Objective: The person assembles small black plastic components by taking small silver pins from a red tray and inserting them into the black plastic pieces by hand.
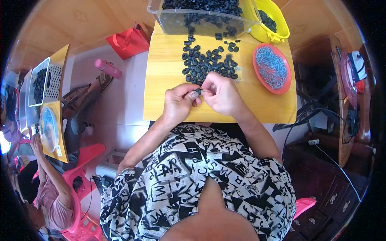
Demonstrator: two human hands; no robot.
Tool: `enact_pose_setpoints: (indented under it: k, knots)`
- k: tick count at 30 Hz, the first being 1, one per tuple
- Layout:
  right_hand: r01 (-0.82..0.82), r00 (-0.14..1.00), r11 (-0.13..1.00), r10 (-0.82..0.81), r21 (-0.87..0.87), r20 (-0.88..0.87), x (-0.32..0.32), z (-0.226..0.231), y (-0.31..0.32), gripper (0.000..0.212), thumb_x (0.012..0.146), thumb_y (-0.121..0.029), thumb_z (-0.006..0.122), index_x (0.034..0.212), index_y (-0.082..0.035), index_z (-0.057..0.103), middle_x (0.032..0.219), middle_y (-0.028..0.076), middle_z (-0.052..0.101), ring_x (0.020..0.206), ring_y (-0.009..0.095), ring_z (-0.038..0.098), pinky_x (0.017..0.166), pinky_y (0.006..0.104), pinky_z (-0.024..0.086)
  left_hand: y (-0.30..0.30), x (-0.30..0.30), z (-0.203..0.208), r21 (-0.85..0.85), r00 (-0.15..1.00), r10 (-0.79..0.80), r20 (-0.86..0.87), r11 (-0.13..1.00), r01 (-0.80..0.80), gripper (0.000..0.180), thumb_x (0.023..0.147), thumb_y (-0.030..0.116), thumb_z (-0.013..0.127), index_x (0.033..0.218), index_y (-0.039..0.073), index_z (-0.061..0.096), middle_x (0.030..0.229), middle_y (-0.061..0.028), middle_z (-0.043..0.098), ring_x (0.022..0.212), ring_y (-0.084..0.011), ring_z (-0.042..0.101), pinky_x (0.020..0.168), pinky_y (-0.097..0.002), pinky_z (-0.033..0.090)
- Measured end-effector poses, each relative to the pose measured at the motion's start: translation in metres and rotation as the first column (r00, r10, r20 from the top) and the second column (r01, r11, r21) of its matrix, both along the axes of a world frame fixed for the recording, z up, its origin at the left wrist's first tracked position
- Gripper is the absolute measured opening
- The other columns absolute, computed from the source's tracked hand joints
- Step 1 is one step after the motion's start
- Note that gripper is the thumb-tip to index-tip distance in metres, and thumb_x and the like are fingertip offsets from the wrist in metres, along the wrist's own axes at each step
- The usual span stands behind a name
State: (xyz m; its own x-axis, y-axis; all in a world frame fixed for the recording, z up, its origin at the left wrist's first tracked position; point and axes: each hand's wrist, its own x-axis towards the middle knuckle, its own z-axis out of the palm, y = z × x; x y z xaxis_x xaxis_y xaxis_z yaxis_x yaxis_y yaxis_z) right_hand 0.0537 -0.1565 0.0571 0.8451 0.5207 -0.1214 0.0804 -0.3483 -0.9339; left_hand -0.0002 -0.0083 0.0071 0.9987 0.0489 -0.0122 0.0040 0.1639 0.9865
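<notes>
My left hand pinches a small black plastic part between thumb and forefinger above the near half of the yellow table. Close against it, my right hand has its thumb and forefinger pressed together at the part's right side. Whatever tiny thing they may grip is too small to make out. Just beyond both hands lies a loose spread of black ring-shaped parts. To the right, a red oval plate bears a heap of small silvery-blue metal pieces; a few similar pieces lie beside the black parts.
At the table's far edge stand a clear bin of black parts and a yellow basin. A red bag and pink bottle are on the left floor. Further left, a person works at another table. Cables hang at right.
</notes>
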Motion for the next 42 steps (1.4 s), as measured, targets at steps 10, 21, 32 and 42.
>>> enact_pose_setpoints:
  k: [10, 21, 32, 42]
  knots:
    - [-0.067, 0.894, 0.91, 0.237, 0.41, -0.38, 0.015, -0.018, -0.018, 0.008, 0.083, -0.004, 0.063, 0.088, 0.0, 0.059, 0.075, 0.006, 0.061, 0.063, 0.011, 0.059, 0.058, 0.0234, 0.051, 0.011, 0.001, 0.009, 0.092, 0.996, -0.082, -0.038, 0.992, 0.085, 0.011, 0.085, -0.007, 0.055, 0.092, -0.004, 0.063, 0.074, -0.0063, 0.062, 0.062, -0.0093, 0.055, 0.056, -0.0219, 0.047]
    - [-0.046, 0.849, 0.926, 0.234, 0.374, -0.474, -0.005, -0.037, -0.025, 0.01, 0.084, -0.008, 0.064, 0.082, -0.002, 0.055, 0.075, 0.006, 0.06, 0.061, 0.011, 0.058, 0.057, 0.023, 0.049, 0.001, -0.012, 0.003, 0.194, 0.991, -0.129, 0.048, 0.974, 0.117, 0.01, 0.083, -0.009, 0.055, 0.086, -0.006, 0.063, 0.076, -0.0096, 0.06, 0.059, -0.0117, 0.055, 0.052, -0.024, 0.046]
    - [-0.118, 0.966, 0.977, 0.155, 0.18, -0.206, 0.027, 0.009, -0.037, 0.007, 0.083, -0.005, 0.063, 0.084, 0.001, 0.059, 0.071, 0.004, 0.061, 0.058, 0.008, 0.057, 0.052, 0.0221, 0.046, -0.01, 0.019, 0.013, 0.151, 0.984, -0.114, 0.14, 0.984, 0.093, 0.031, 0.082, -0.009, 0.057, 0.112, -0.004, 0.058, 0.088, -0.011, 0.062, 0.075, -0.013, 0.06, 0.066, -0.0239, 0.05]
    - [0.715, 0.572, 0.698, -0.616, 0.04, 0.542, 0.193, 0.052, -0.135, 0.021, 0.08, -0.016, 0.063, 0.091, 0.002, 0.065, 0.07, 0.006, 0.063, 0.059, 0.01, 0.056, 0.057, 0.0248, 0.046, 0.014, 0.003, -0.008, 0.557, 0.933, -0.145, 0.329, 0.827, -0.068, 0.022, 0.077, -0.003, 0.064, 0.097, -0.007, 0.06, 0.097, -0.0174, 0.058, 0.084, -0.0271, 0.061, 0.071, -0.0311, 0.051]
